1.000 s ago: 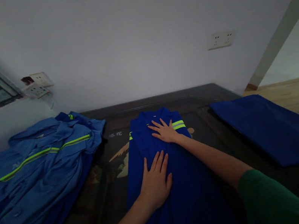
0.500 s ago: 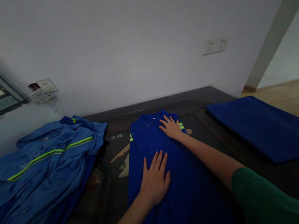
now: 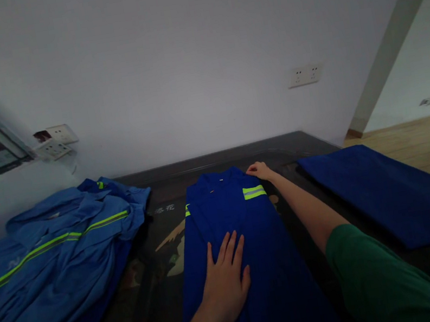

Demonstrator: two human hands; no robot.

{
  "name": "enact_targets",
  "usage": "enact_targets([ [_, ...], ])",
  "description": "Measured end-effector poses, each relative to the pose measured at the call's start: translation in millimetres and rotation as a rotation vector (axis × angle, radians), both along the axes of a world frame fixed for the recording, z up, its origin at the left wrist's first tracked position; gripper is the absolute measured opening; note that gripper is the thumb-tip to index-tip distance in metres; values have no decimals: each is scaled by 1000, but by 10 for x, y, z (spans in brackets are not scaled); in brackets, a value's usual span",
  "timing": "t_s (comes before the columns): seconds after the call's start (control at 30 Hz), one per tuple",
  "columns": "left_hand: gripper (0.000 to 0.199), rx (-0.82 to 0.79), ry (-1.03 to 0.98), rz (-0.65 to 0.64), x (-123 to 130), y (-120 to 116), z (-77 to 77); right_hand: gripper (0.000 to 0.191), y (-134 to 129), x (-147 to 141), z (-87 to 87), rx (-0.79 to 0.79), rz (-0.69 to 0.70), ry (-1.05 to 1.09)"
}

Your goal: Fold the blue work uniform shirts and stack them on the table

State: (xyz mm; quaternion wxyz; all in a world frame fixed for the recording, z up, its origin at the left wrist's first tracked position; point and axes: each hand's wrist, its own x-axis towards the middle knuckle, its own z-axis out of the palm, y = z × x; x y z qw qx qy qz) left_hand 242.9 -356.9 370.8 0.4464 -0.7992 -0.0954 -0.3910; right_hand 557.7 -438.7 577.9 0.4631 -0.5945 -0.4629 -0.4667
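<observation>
A dark blue garment [image 3: 223, 209] with a collar and yellow-green reflective bands lies folded lengthwise on the dark table [image 3: 156, 280]. My left hand [image 3: 225, 280] rests flat on its middle, fingers spread. At the garment's upper right corner, beside the collar, my right hand [image 3: 259, 170] has its fingers closed together on the shoulder edge; the fingertips are small in view.
To the left lies a loose pile of lighter blue clothing [image 3: 67, 240] with reflective stripes. A flat folded dark blue cloth [image 3: 384, 187] is on the right. Behind the table stands a wall with sockets [image 3: 304, 75].
My right hand has moved off the garment's chest to its upper right shoulder edge, and its fingers have closed. The right reflective band is uncovered. My left hand stays on the garment.
</observation>
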Motion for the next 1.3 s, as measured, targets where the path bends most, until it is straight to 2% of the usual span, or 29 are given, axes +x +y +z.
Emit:
enact_targets([
  [0.17, 61, -11, 6, -5, 22, 31, 4, 31, 44, 154, 160, -114, -70, -6],
  [0.3, 59, -8, -5, 5, 22, 12, 1, 32, 117, 175, 166, -107, -138, -20],
  [0.53, 59, 28, -14, 1, 12, 7, -7, 36, 70, -44, 15, 60, -203, -8],
  [0.67, 58, 32, -19, -8, 17, 20, -10, 45, 73, -343, -212, 152, -173, 5],
  [0.8, 58, -3, -10, 1, 16, 3, -3, 62, 237, -591, -545, -47, -126, -18],
  [0.87, 58, -19, -3, 5, 10, -15, 2, 70, 296, -622, -643, -127, -121, 24],
  [0.97, 57, -31, -1, 9, 1, -37, 8, 70, 314, -603, -665, -129, -110, 74],
  [1.2, 57, -22, -14, 6, 13, -21, -4, 75, 308, -575, -601, 11, -173, 116],
  [1.3, 57, -10, -21, 3, 23, -6, -8, 76, 321, -539, -567, -17, -162, 140],
])
